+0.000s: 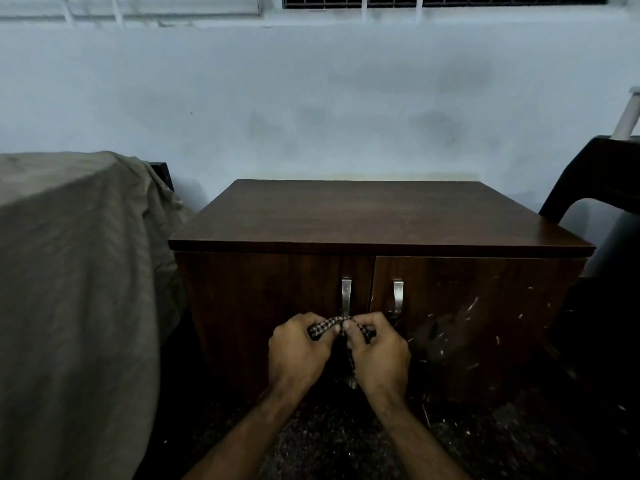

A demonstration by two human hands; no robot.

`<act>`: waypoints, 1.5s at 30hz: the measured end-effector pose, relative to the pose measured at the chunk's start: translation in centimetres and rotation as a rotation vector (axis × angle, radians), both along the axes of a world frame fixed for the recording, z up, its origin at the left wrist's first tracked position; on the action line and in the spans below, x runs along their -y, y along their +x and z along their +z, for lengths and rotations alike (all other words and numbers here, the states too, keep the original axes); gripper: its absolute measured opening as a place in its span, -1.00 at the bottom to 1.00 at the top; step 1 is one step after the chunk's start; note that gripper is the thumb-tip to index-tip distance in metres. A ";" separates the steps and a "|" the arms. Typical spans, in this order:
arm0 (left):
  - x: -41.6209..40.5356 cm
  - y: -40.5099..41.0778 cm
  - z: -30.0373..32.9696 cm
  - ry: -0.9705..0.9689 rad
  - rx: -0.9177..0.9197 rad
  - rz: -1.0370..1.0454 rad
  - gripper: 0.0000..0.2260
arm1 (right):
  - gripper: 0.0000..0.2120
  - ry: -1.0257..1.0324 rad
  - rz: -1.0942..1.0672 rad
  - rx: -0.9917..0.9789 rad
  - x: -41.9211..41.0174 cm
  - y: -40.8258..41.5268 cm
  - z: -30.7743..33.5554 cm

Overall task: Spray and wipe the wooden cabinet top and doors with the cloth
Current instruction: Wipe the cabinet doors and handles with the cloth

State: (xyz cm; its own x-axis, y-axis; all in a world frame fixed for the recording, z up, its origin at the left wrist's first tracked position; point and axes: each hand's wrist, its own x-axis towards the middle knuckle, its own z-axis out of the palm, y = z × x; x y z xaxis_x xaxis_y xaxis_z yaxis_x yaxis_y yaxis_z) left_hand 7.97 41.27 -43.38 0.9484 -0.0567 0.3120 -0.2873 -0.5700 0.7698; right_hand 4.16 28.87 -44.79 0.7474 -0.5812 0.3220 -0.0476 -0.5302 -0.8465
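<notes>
A dark wooden cabinet [377, 216] stands against the pale wall, its bare top facing me. Its two doors [263, 306] are closed, each with a metal handle [346, 294] near the middle. The right door carries pale scratch marks. In front of the doors, my left hand [298, 351] and my right hand [377, 351] both grip a checked cloth [334, 322], bunched between the fingers. A strip of the cloth hangs down between my wrists. No spray bottle is in view.
A bulky object draped in olive-grey fabric [76, 289] stands close on the left. A dark chair [595, 181] sits at the right, beside the cabinet. The floor [332, 445] under my arms is dark and speckled. A barred window [450, 0] runs above.
</notes>
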 end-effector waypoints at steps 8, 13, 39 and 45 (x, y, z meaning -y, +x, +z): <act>0.3 0.4 4.6 -0.181 0.126 0.016 -0.85 | -0.87 -0.029 0.022 0.177 0.7 -0.6 6.9; 0.2 1.3 5.2 -0.153 0.024 0.038 -0.76 | -0.84 0.016 0.019 0.032 0.9 1.0 8.3; 0.1 -2.4 2.7 0.046 -0.111 -0.036 -0.82 | -0.87 0.128 -0.011 -0.056 0.6 -3.3 3.0; 3.2 -3.6 5.0 -0.173 0.019 -0.093 -0.84 | -0.85 0.099 -0.101 0.116 3.8 -5.0 6.3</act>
